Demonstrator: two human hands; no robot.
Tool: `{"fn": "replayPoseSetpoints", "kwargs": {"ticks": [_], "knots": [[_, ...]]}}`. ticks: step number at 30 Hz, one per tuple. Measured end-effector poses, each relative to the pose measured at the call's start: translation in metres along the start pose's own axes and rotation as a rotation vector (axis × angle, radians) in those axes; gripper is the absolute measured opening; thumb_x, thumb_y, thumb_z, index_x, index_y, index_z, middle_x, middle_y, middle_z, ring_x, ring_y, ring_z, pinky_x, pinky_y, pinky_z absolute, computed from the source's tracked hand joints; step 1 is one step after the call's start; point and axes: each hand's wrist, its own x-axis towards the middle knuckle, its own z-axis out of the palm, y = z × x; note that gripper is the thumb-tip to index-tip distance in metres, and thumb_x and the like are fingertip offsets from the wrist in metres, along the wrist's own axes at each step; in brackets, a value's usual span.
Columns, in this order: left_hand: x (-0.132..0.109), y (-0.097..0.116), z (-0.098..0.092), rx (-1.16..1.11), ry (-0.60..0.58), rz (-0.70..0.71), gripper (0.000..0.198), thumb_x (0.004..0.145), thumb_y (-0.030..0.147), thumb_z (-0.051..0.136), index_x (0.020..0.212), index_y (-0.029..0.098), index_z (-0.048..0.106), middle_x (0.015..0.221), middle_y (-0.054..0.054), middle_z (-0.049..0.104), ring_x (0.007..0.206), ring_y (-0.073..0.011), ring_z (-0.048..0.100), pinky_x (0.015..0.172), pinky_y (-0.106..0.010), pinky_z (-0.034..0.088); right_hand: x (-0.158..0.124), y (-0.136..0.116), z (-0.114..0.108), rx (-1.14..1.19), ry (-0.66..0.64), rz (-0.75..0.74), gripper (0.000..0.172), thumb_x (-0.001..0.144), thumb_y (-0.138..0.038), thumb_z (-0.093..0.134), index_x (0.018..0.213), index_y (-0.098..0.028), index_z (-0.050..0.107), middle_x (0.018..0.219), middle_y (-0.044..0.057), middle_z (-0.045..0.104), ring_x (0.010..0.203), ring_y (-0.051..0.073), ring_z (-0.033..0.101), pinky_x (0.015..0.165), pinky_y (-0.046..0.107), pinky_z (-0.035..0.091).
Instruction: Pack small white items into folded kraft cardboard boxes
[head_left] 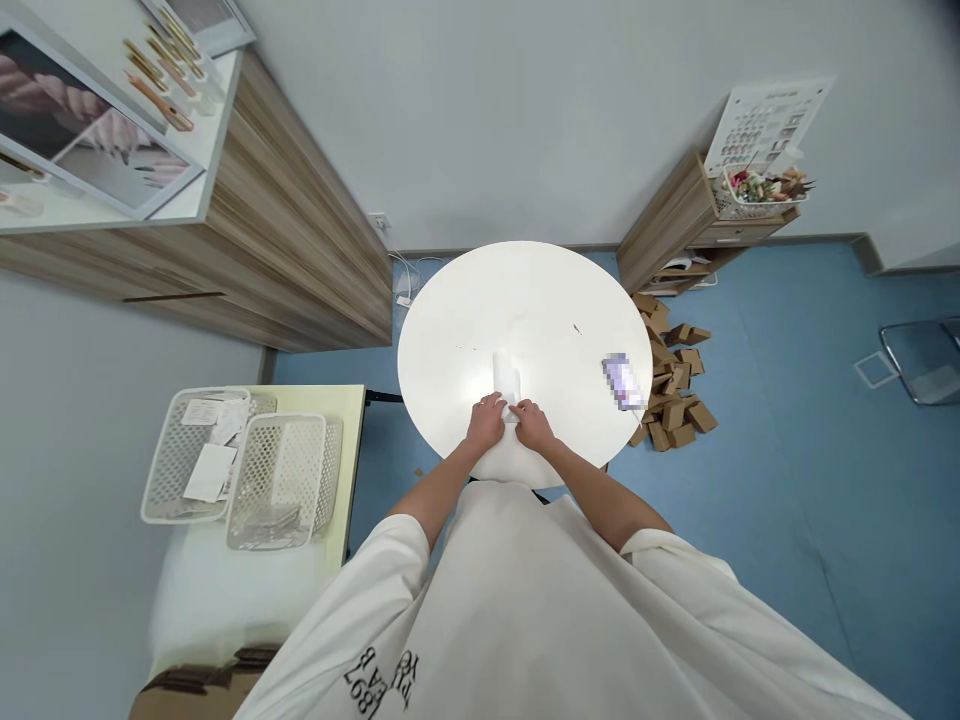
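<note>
On the round white table (465,310), close to its near edge, lies a small white flat item (506,381), perhaps a folded sheet or packet. My left hand (486,421) and my right hand (533,424) sit side by side on the table, both pinching its near end with fingers curled. The item is pale against the bright tabletop, so its exact shape is hard to make out.
A phone (622,381) lies on the table's right side. Small brown cardboard boxes (671,375) are heaped on the blue floor beyond it. Two white mesh baskets (240,465) with papers stand on a side table to the left. Wooden cabinets (292,240) line the wall.
</note>
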Motion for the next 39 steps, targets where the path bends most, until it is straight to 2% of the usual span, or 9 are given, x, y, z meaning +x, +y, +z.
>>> {"fn": "replayPoseSetpoints", "kwargs": {"ticks": [3, 8, 13, 17, 22, 27, 30, 33, 39], "knots": [[0.002, 0.003, -0.001, 0.098, -0.099, 0.066, 0.064, 0.077, 0.006, 0.061, 0.136, 0.025, 0.047, 0.159, -0.01, 0.034, 0.15, -0.0291, 0.024, 0.12, -0.048, 0.022, -0.005, -0.002, 0.0, -0.034, -0.019, -0.01, 0.074, 0.082, -0.004, 0.049, 0.151, -0.029, 0.041, 0.136, 0.011, 0.046, 0.114, 0.025, 0.048, 0.094, 0.036, 0.044], [0.012, 0.007, -0.001, 0.072, -0.099, 0.031, 0.054, 0.081, 0.009, 0.059, 0.131, 0.026, 0.047, 0.154, -0.012, 0.04, 0.147, -0.029, 0.029, 0.117, -0.047, 0.021, -0.005, -0.004, 0.002, -0.009, -0.037, 0.005, 0.077, 0.08, -0.003, 0.05, 0.152, -0.026, 0.038, 0.138, 0.011, 0.042, 0.111, 0.024, 0.047, 0.094, 0.035, 0.044], [0.005, 0.007, -0.011, 0.054, -0.205, -0.023, 0.057, 0.073, 0.019, 0.069, 0.126, 0.023, 0.05, 0.134, -0.014, 0.056, 0.135, -0.0337, 0.042, 0.114, -0.046, 0.023, -0.013, -0.006, 0.001, -0.092, 0.02, -0.051, 0.06, 0.083, -0.007, 0.052, 0.14, -0.021, 0.049, 0.131, 0.013, 0.046, 0.111, 0.027, 0.045, 0.094, 0.038, 0.041], [-0.016, 0.002, -0.014, 0.003, -0.261, 0.005, 0.045, 0.079, 0.029, 0.065, 0.123, 0.026, 0.056, 0.129, -0.009, 0.06, 0.13, -0.0319, 0.048, 0.115, -0.046, 0.022, -0.023, -0.009, -0.007, -0.161, -0.001, -0.158, 0.04, 0.09, -0.011, 0.051, 0.128, -0.022, 0.058, 0.121, 0.012, 0.052, 0.11, 0.027, 0.047, 0.093, 0.038, 0.04], [-0.024, 0.0, -0.006, -0.183, -0.156, -0.127, 0.038, 0.093, 0.031, 0.049, 0.13, 0.027, 0.053, 0.152, -0.007, 0.044, 0.139, -0.0269, 0.043, 0.112, -0.042, 0.033, -0.011, -0.014, -0.023, -0.129, -0.106, -0.148, 0.029, 0.098, -0.024, 0.05, 0.125, -0.023, 0.059, 0.123, 0.01, 0.052, 0.098, 0.021, 0.056, 0.082, 0.031, 0.044], [-0.023, 0.008, 0.001, -0.382, 0.096, -0.309, 0.047, 0.096, 0.03, 0.048, 0.141, 0.022, 0.04, 0.144, -0.012, 0.051, 0.129, -0.0234, 0.053, 0.103, -0.036, 0.043, 0.026, -0.018, -0.036, -0.116, -0.109, -0.048, 0.022, 0.1, -0.024, 0.048, 0.118, -0.02, 0.06, 0.12, 0.011, 0.053, 0.089, 0.019, 0.06, 0.077, 0.03, 0.044], [-0.028, 0.009, 0.005, -0.298, 0.115, -0.192, 0.058, 0.093, 0.024, 0.05, 0.148, 0.021, 0.033, 0.153, -0.014, 0.04, 0.137, -0.0254, 0.045, 0.108, -0.039, 0.041, 0.044, -0.021, -0.035, -0.079, -0.076, 0.034, 0.021, 0.1, -0.024, 0.048, 0.118, -0.019, 0.059, 0.115, 0.012, 0.055, 0.09, 0.021, 0.06, 0.077, 0.03, 0.044], [-0.031, 0.004, 0.009, -0.155, 0.031, -0.091, 0.062, 0.089, 0.021, 0.053, 0.148, 0.021, 0.037, 0.163, -0.013, 0.025, 0.144, -0.0306, 0.035, 0.113, -0.044, 0.035, 0.051, -0.021, -0.03, -0.048, -0.03, 0.084, 0.025, 0.099, -0.023, 0.048, 0.122, -0.019, 0.056, 0.118, 0.012, 0.054, 0.093, 0.022, 0.06, 0.078, 0.031, 0.045], [-0.031, -0.009, 0.01, 0.006, -0.128, -0.047, 0.07, 0.087, 0.02, 0.053, 0.154, 0.023, 0.031, 0.169, -0.01, 0.007, 0.144, -0.0345, 0.037, 0.114, -0.047, 0.033, 0.03, -0.015, -0.016, 0.023, 0.07, 0.071, 0.033, 0.097, -0.017, 0.042, 0.129, -0.018, 0.053, 0.132, 0.013, 0.05, 0.096, 0.02, 0.061, 0.079, 0.03, 0.048]]}}
